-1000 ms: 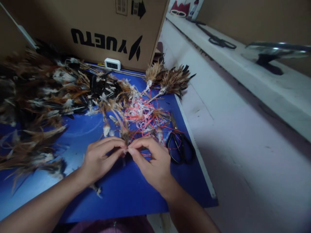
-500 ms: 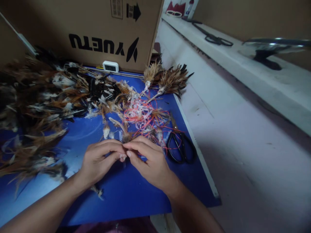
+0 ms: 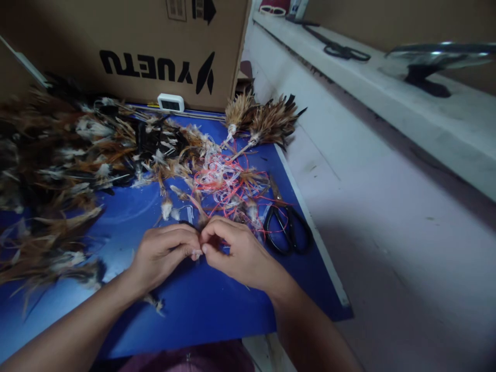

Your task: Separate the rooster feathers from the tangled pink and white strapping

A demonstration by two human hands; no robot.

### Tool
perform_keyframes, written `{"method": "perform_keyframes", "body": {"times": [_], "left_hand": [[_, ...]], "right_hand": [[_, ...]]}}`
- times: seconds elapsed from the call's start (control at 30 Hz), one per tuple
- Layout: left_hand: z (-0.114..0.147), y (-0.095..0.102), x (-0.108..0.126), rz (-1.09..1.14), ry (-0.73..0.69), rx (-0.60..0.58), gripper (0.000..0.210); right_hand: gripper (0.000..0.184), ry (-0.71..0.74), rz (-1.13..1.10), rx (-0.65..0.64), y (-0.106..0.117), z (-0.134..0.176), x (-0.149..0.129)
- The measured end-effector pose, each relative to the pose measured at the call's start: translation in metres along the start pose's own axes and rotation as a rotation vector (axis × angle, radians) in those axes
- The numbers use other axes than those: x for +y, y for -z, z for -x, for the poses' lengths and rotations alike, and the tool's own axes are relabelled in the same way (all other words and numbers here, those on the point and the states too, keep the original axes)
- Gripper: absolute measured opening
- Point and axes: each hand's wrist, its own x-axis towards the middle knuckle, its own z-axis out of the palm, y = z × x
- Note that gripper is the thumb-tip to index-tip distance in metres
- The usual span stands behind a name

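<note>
My left hand [image 3: 168, 253] and my right hand [image 3: 236, 250] meet fingertip to fingertip low over the blue table. The left fingers and thumb are closed in a pinch; dark feathers [image 3: 188, 223] stick out behind them and a whitish end shows below. My right thumb and forefinger are pinched against the same spot, with whatever lies between them hidden. Just beyond the hands is a tangle of red and white plastic strands [image 3: 219, 178] with loose feathers in it. Black-handled scissors [image 3: 289, 227] lie right of the right hand.
A large heap of brown, black and white feathers [image 3: 77, 150] covers the table's left. Two tied feather bunches on sticks [image 3: 267, 124] lie at the back right. A white digital display [image 3: 171, 103] stands before a cardboard box [image 3: 155, 31]. A wall and ledge [image 3: 349, 77] border the right.
My right forefinger has bent more and arched up, while the thumb stays at the pinch. Both hands remain together. The whole view has shifted slightly.
</note>
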Motion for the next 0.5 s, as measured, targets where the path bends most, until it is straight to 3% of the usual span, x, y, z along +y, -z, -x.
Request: {"method": "perform_keyframes", "body": {"times": [0.33,0.5], "left_hand": [[0.0007,0.0005,0.0028,0.063,0.089,0.012,0.013],[0.0,-0.0006,0.0055,0.13,0.158,0.022,0.012]], "right_hand": [[0.007,-0.173,-0.231,0.003,-0.0058,0.0011,0.0022],[0.005,-0.183,-0.266,-0.009,-0.0068,0.0014,0.0043]]}}
